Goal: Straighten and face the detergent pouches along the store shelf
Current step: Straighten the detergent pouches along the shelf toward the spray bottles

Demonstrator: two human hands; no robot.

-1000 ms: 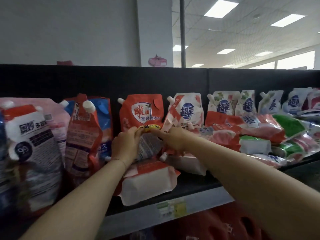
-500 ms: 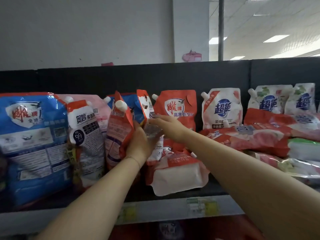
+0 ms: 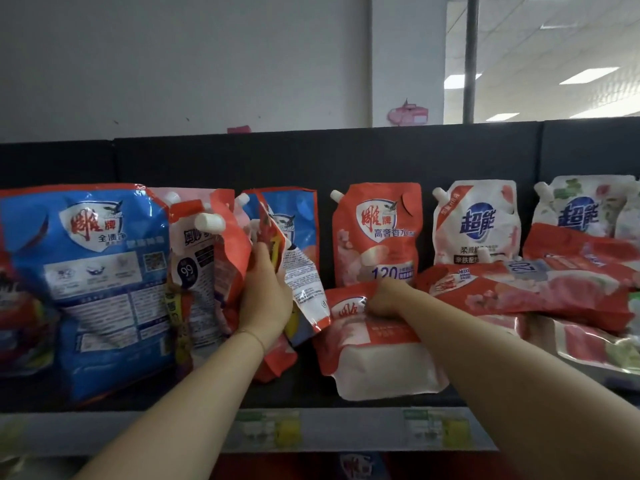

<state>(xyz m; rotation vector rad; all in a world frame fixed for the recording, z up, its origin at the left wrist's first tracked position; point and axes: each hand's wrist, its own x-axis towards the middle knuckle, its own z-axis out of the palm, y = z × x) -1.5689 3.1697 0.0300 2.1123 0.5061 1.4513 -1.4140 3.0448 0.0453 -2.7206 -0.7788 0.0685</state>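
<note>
Detergent pouches crowd the dark shelf (image 3: 311, 398). My left hand (image 3: 265, 299) grips a twisted red-and-white pouch (image 3: 301, 271) that stands tilted between an orange pouch (image 3: 230, 251) and a blue one (image 3: 294, 216). My right hand (image 3: 389, 299) grips the top edge of a red-and-white pouch (image 3: 377, 362) lying flat at the shelf front. Behind it an orange spouted pouch (image 3: 375, 233) stands upright and faces forward. A big blue pouch (image 3: 93, 282) stands at the left.
White spouted pouches (image 3: 476, 223) stand at the back right, with red pouches (image 3: 540, 289) lying flat in a pile before them. A black back panel (image 3: 346, 157) closes the shelf. Price labels (image 3: 270, 427) line the shelf's front strip.
The view has swung left. My left hand has lifted the twisted pouch upright beside the orange one. My right hand has let go of it and dropped onto the flat pouch.
</note>
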